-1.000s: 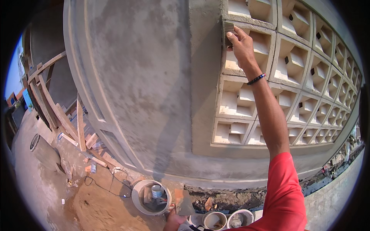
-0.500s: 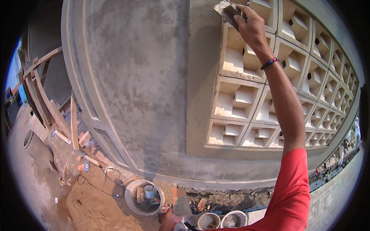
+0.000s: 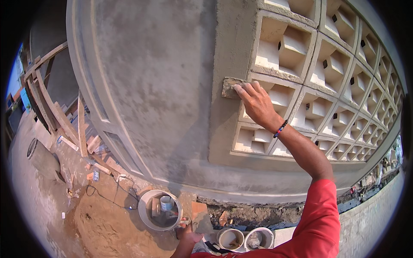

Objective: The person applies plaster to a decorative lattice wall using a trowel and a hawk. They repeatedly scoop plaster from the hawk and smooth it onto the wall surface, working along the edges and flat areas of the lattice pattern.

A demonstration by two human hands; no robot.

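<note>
Now a grey float (image 3: 232, 87) is being pressed to the wall (image 3: 150, 77) by the right hand (image 3: 257, 103); a trowel (image 3: 198, 219) is being gripped by the left hand (image 3: 188, 232), beside a basin (image 3: 146, 202) holding a cup (image 3: 166, 203).

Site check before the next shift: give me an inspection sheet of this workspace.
Surface: grey plastered wall, patchy, beside a grid of recessed blocks.
Job's things: flat grey pad pressed on the grid's edge; trowel held low.
Clutter: tub with a cup inside, two small buckets, timber offcuts, sand, rubble along the wall foot.
Hands: right hand on the pad; left hand grips the trowel handle.
Cables: black cord on the sand.
Surroundings: timber frame at left.
</note>
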